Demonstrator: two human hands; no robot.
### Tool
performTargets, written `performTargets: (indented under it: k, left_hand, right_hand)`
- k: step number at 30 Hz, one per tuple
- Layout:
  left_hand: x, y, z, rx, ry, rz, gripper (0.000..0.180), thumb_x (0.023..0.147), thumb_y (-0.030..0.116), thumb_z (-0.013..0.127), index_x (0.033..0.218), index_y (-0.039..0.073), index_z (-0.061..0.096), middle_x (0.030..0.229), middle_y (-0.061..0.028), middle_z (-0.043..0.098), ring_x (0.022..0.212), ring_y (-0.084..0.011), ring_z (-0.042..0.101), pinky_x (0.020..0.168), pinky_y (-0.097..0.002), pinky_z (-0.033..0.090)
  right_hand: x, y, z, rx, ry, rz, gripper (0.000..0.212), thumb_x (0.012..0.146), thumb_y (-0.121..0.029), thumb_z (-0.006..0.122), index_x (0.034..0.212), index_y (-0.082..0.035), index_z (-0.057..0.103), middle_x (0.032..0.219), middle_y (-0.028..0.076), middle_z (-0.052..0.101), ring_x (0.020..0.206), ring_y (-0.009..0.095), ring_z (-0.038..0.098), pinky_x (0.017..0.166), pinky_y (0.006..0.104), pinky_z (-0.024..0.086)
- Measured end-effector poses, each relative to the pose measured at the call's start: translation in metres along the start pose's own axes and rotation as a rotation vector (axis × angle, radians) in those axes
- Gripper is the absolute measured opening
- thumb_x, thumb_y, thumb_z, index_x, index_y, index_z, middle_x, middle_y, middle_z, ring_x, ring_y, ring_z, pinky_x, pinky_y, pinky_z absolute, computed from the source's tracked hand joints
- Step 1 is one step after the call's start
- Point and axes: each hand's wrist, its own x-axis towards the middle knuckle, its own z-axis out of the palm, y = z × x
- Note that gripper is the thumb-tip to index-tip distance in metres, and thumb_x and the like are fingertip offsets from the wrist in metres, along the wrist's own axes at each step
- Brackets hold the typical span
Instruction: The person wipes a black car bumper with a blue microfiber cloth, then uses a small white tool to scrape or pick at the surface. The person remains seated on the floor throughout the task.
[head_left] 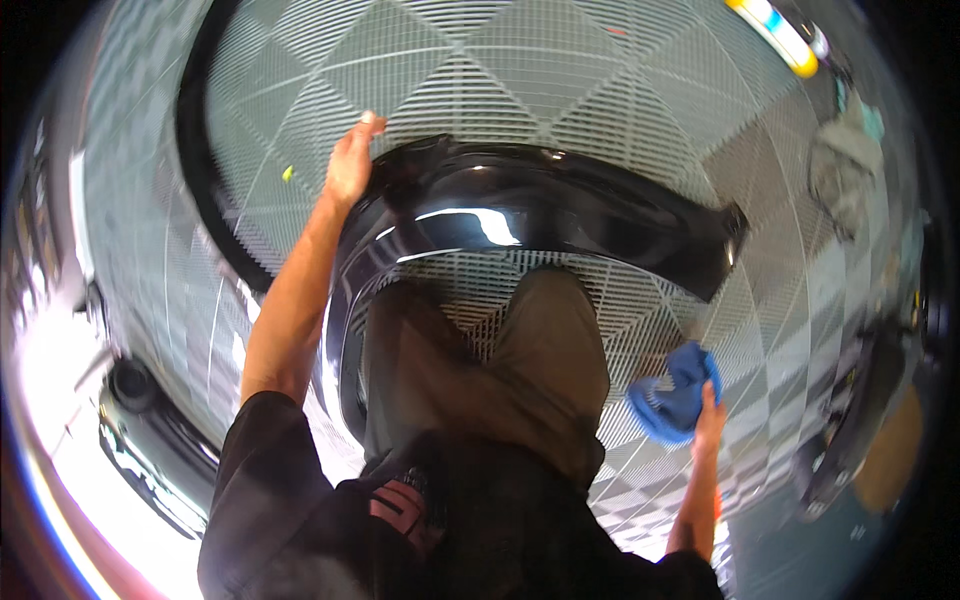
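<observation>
A long, curved, glossy black car body panel (590, 205), shaped like a fender flare, lies in front of me and bends down along my left leg. My left hand (350, 165) is at its upper left corner, close against the outer edge. The fingertips reach past that edge over the floor, a little apart, with nothing visible between them. Out to the right of my knees, my right hand (708, 425) grips a bunched blue cloth (675, 395), held apart from the panel. Part of the panel's left end is hidden by my left arm.
Grey slatted floor tiles (455, 50) lie all around. A thin black curved strip (190, 130) stands left of the panel. A yellow-and-white bottle (775, 35) is at the upper right, above a grey crumpled cloth (845, 165). Another dark part (855, 430) lies far right.
</observation>
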Motion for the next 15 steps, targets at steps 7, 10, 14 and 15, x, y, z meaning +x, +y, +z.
performTargets:
  k: [7,10,14,15]
  left_hand:
    - [-0.264,0.086,-0.001,0.168,-0.052,-0.051,0.054,0.086,0.037,0.072,0.124,0.000,0.063,0.124,-0.0231,0.064,0.115,-0.0366,0.060,0.105,-0.0415,0.044]
    - [-0.324,0.153,0.044,0.008,-0.270,0.167,0.087,0.073,0.038,0.084,0.143,0.003,0.045,0.143,-0.0209,0.048,0.132,-0.0367,0.045,0.112,-0.0464,0.035]
    - [-0.380,0.209,0.119,-0.486,-0.302,0.327,0.089,0.073,0.032,0.084,0.145,0.001,0.042,0.145,-0.0232,0.045,0.137,-0.0369,0.043,0.112,-0.0457,0.035]
    - [-0.386,0.219,0.127,-0.655,-0.354,0.303,0.087,0.074,0.031,0.083,0.145,0.002,0.042,0.145,-0.0227,0.046,0.136,-0.0356,0.044,0.111,-0.0446,0.037]
  right_hand:
    - [-0.092,-0.097,0.069,0.250,-0.777,-0.081,0.058,0.082,-0.009,0.067,0.137,0.001,0.049,0.124,0.010,0.062,0.115,0.023,0.059,0.104,0.0360,0.043]
    - [-0.142,-0.134,0.099,0.251,-0.889,-0.163,0.063,0.082,-0.010,0.068,0.140,0.000,0.046,0.128,0.013,0.059,0.118,0.027,0.058,0.106,0.0410,0.043]
    - [-0.195,-0.152,0.106,0.322,-0.955,-0.213,0.064,0.088,-0.023,0.067,0.142,-0.001,0.043,0.136,0.015,0.055,0.123,0.032,0.056,0.106,0.0484,0.045]
    - [-0.196,-0.158,0.095,0.291,-0.935,-0.274,0.063,0.091,-0.027,0.066,0.143,-0.001,0.042,0.136,0.016,0.054,0.124,0.033,0.056,0.107,0.0492,0.045]
